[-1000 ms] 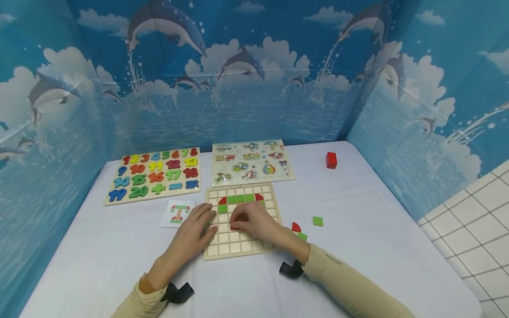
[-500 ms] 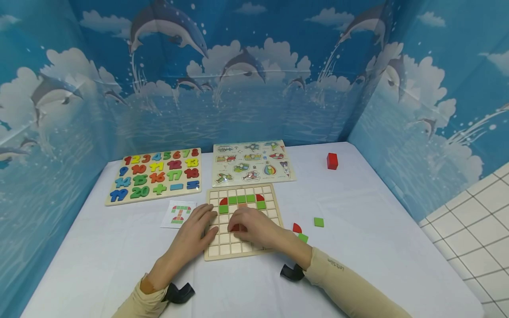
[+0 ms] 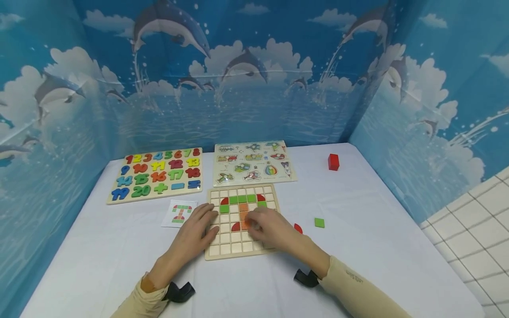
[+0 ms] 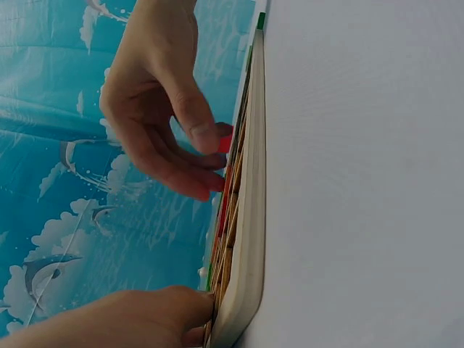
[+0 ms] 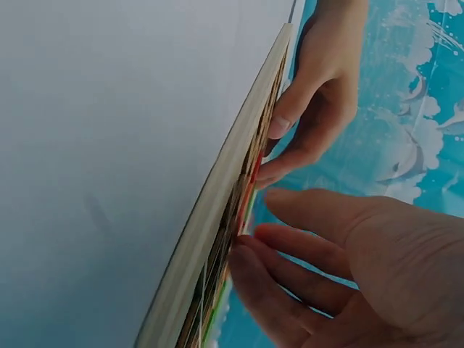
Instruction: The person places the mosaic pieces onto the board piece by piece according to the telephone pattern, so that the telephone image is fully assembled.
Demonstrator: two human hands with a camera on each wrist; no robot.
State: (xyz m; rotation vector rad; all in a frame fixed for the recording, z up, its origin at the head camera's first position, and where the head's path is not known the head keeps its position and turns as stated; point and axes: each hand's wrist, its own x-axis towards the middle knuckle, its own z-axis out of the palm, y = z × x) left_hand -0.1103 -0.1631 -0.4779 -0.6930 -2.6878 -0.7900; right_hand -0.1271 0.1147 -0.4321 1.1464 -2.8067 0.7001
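A wooden grid board holds green square tiles, an orange tile column and red quarter-circle tiles. My left hand rests on the board's left edge, fingers extended. Over the middle of the grid is my right hand, its fingertips at the lowest orange tile. Just left of them a lower red quarter-circle tile lies in its cell. In the right wrist view the right hand's thumb stands apart from its loosely bent fingers, which reach the board's face.
A pattern card lies left of the board. Behind are a number puzzle and a picture puzzle. To the right lie a loose red quarter-circle, a green square and a red block.
My right hand has let go of the lower red quarter-circle tile and shifted right, uncovering that tile and the orange tiles. The left hand has stayed on the board's edge.
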